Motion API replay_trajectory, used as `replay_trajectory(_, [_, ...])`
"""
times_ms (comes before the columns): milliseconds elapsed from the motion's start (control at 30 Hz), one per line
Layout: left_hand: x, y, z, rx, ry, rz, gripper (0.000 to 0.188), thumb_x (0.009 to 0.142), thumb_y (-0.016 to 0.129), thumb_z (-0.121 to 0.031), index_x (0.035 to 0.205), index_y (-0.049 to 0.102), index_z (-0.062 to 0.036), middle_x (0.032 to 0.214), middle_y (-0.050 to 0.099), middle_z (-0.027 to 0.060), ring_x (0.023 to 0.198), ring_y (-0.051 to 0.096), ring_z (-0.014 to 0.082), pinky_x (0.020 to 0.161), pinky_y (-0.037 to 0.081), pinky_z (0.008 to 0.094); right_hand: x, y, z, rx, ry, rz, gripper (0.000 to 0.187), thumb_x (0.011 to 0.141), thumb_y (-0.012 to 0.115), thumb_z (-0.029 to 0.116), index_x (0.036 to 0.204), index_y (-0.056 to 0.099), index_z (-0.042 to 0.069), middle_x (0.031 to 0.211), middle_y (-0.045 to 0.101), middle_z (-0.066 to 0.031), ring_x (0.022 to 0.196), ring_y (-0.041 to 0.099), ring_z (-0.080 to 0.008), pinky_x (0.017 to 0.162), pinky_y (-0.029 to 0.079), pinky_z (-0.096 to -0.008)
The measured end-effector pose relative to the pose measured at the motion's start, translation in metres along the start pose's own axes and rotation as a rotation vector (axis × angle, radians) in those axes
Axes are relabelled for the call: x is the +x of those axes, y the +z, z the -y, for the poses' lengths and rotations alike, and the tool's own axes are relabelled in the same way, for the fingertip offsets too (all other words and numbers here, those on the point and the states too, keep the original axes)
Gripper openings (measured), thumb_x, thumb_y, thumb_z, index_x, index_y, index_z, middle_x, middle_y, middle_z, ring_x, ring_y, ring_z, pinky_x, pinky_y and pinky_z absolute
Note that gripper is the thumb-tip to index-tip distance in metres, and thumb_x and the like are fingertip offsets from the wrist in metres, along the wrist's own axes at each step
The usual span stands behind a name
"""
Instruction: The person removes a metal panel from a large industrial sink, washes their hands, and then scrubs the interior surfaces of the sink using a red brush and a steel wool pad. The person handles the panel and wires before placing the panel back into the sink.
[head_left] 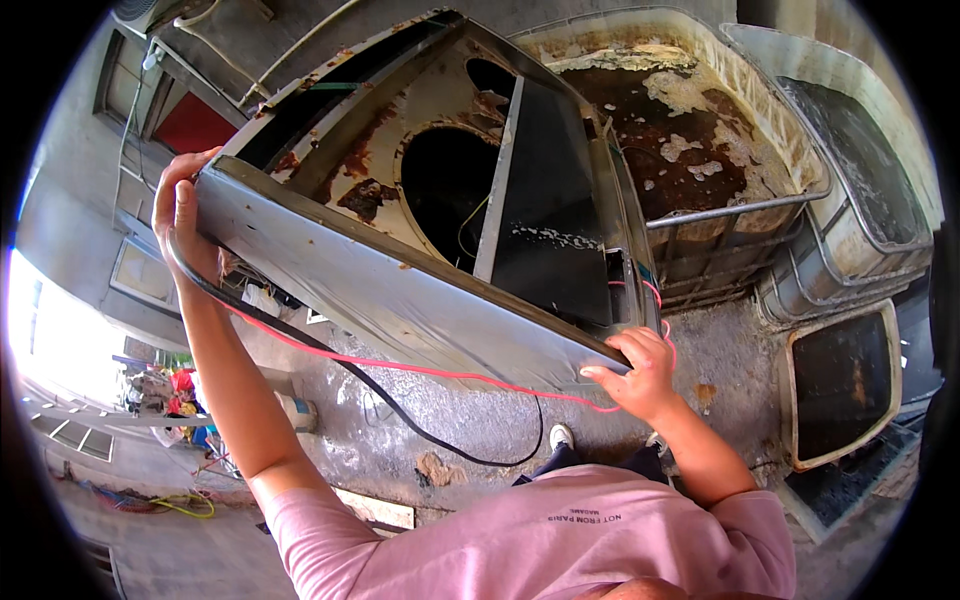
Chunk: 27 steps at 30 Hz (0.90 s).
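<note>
A large rusty metal housing [350, 270], like the shell of a stove or appliance, fills the space before me, tilted and open on top. Its inner plate [365, 165] has round holes, and a dark flat panel [550, 220] stands across the inside. My left hand [188, 215] grips the far left corner, thumb on the outer face. Round that wrist hangs a black cable [440, 440] that loops down toward the floor. My right hand [642, 370] clasps the near right corner, fingers over the rim. A pink cord [400, 370] runs in front of the housing, passing below my right hand.
Caged tanks [740, 210] of murky liquid stand at the back right, with another tank [850, 150] beside them. An open dark container [845, 380] sits at right on the wet concrete floor [470, 400]. Colourful clutter [175, 395] and a bucket [298, 412] are on the left.
</note>
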<state>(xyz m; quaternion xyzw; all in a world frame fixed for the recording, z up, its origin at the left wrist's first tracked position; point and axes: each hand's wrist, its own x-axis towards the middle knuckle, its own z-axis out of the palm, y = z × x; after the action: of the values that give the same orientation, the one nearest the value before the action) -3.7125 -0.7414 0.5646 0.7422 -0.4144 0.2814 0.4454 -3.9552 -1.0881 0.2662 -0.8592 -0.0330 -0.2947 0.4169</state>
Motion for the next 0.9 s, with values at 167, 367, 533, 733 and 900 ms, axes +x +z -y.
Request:
replay_trajectory(167, [0.040, 0.003, -0.016, -0.028, 0.081, 0.328, 0.039, 0.090, 0.053, -0.037, 0.094, 0.065, 0.0007, 0.104, 0.064, 0.0152, 0.112, 0.055, 0.0291, 0.101, 0.035, 0.0392, -0.006, -0.005, 0.005, -0.011, 0.009, -0.041, 0.039, 0.060, 0.084, 0.032, 0.075, 0.063, 0.003, 0.073, 0.061, -0.0103, 0.071, 0.060, -0.0314, 0.067, 0.047, -0.0395])
replay_trajectory(367, [0.049, 0.005, -0.004, -0.187, -0.028, 0.439, 0.031, 0.089, 0.057, -0.031, 0.091, 0.065, -0.0008, 0.109, 0.065, 0.0148, 0.122, 0.051, 0.0342, 0.108, 0.032, 0.0448, -0.004, -0.005, 0.006, -0.037, 0.020, -0.034, 0.039, 0.061, 0.083, 0.033, 0.075, 0.063, 0.003, 0.072, 0.061, -0.0109, 0.069, 0.059, -0.0316, 0.065, 0.045, -0.0401])
replay_trajectory(533, [0.035, -0.001, 0.013, -0.241, -0.054, 0.349, 0.020, 0.085, 0.065, -0.021, 0.088, 0.066, -0.0015, 0.102, 0.066, 0.0131, 0.118, 0.055, 0.0341, 0.106, 0.034, 0.0448, 0.010, -0.007, 0.005, -0.061, -0.040, 0.004, 0.039, 0.061, 0.083, 0.033, 0.074, 0.063, 0.003, 0.072, 0.061, -0.0114, 0.069, 0.059, -0.0319, 0.066, 0.045, -0.0404])
replay_trajectory(733, [0.025, -0.002, 0.037, -0.271, -0.046, 0.318, 0.019, 0.087, 0.062, -0.019, 0.089, 0.066, -0.0002, 0.103, 0.066, 0.0133, 0.118, 0.054, 0.0333, 0.107, 0.033, 0.0448, 0.016, 0.003, 0.002, -0.111, -0.058, 0.075, 0.040, 0.062, 0.082, 0.035, 0.075, 0.063, 0.003, 0.073, 0.062, -0.0109, 0.070, 0.059, -0.0316, 0.067, 0.046, -0.0395])
replay_trajectory(900, [0.021, 0.007, 0.059, -0.230, -0.040, 0.311, 0.020, 0.087, 0.058, -0.018, 0.089, 0.065, 0.0012, 0.105, 0.065, 0.0154, 0.119, 0.052, 0.0338, 0.108, 0.032, 0.0455, 0.012, 0.012, -0.004, -0.148, 0.004, 0.105, 0.036, 0.064, 0.082, 0.032, 0.077, 0.064, 0.004, 0.074, 0.062, -0.0093, 0.072, 0.059, -0.0298, 0.066, 0.047, -0.0380])
